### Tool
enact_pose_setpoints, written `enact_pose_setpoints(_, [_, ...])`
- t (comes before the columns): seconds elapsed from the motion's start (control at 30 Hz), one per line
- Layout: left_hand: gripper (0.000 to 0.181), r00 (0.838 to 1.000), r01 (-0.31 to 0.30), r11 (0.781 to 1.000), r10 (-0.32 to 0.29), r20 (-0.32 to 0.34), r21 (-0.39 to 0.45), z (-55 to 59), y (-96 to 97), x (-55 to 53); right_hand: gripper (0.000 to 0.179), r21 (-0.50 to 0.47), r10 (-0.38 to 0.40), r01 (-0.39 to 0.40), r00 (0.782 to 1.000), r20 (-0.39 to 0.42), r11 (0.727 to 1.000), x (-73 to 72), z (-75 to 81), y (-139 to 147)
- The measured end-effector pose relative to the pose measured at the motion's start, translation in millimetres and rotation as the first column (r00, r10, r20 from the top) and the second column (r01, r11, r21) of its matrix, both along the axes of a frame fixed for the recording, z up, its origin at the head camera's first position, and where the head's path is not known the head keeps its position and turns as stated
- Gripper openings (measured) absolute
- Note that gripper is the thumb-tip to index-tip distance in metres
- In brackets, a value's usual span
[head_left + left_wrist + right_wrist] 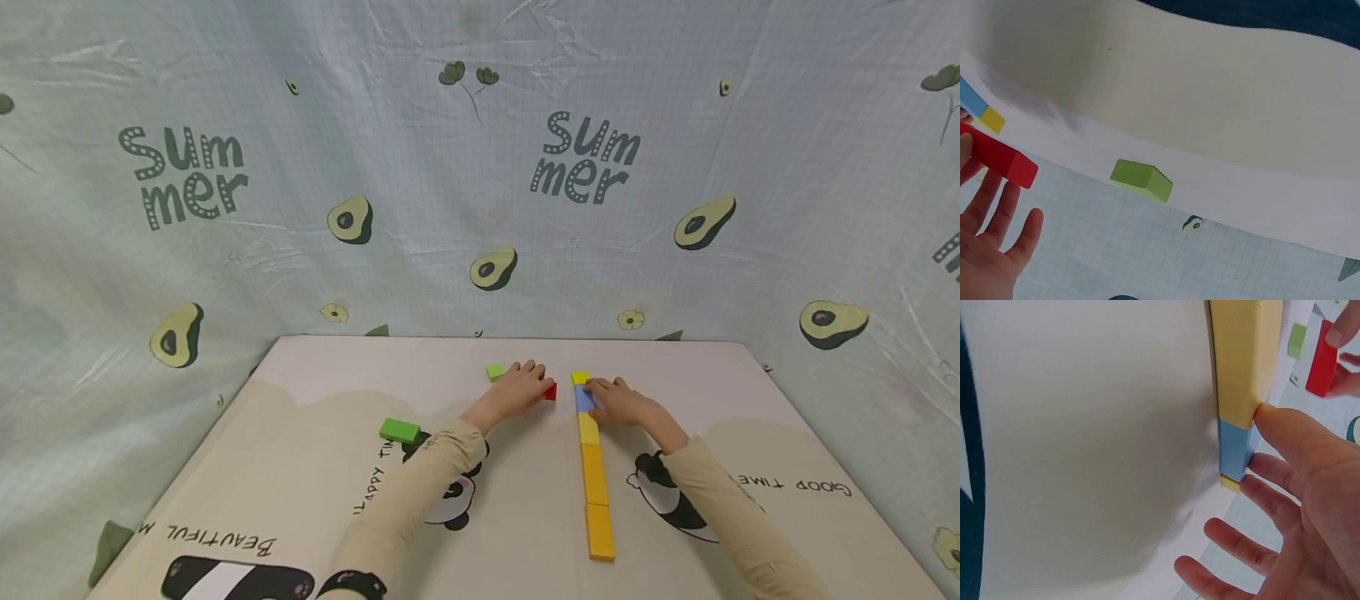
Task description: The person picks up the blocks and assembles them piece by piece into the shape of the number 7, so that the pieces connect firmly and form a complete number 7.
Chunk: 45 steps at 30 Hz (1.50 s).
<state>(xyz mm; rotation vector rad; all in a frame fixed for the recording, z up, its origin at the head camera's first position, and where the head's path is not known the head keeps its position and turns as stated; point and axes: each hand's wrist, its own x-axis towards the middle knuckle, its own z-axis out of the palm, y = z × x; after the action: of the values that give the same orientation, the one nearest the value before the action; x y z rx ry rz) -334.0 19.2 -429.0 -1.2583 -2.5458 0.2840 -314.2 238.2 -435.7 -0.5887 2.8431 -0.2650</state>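
My left hand [516,390] pinches a red block [1002,156] between thumb and fingers, over the far part of the table. Just right of it runs a straight row of blocks laid end to end, with a blue block [1235,449] between a small yellow end block [580,377] and a longer yellow block [1241,359]. My right hand [624,406] is at the row's right side. Its thumb touches near the yellow-blue joint, and the fingertips touch around the blue block and far end, the other fingers spread loosely.
A light green block [1138,178] lies near the table's far edge, left of the left hand. A darker green block [400,431] is farther left and nearer. More yellow blocks [598,532] continue the row toward me. A printed curtain [420,167] hangs behind the table.
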Motion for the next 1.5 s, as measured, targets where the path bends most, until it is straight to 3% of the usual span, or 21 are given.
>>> enact_pose_setpoints(0.23, [0.025,0.994,-0.104,0.995,0.104,0.011,0.005,0.8,14.5,0.1,0.047,0.040,-0.012,0.012,1.000,0.003,0.999,4.0,1.0,-3.4])
enact_pose_setpoints(0.53, [0.024,0.974,-0.226,0.974,0.225,0.023,0.015,0.9,30.6,-1.3,0.046,0.047,0.003,-0.002,1.000,-0.014,0.999,1.1,-2.7,-2.8])
enact_pose_setpoints(0.8, [0.022,0.959,-0.277,0.961,0.275,0.073,0.018,-9.1,33.6,-3.4,0.046,0.051,0.005,-0.004,1.000,-0.020,0.999,1.2,-0.2,-3.9])
enact_pose_setpoints(1.0, [0.021,0.954,-0.291,0.957,0.290,0.077,0.004,-14.7,33.2,-5.0,0.047,0.058,0.001,0.001,1.000,-0.028,0.998,-1.3,-2.6,-1.9])
enact_pose_setpoints(1.2, [0.023,0.955,-0.284,0.959,0.285,0.076,-0.021,-9.5,31.1,-1.4,0.047,0.053,0.004,-0.002,1.000,-0.031,0.999,-0.5,-1.7,-1.6])
enact_pose_setpoints(1.5, [0.025,0.977,-0.200,0.978,0.204,0.066,-0.064,-4.4,21.9,-0.2,0.048,0.042,-0.013,0.013,1.000,-0.007,0.999,2.0,2.3,-4.5])
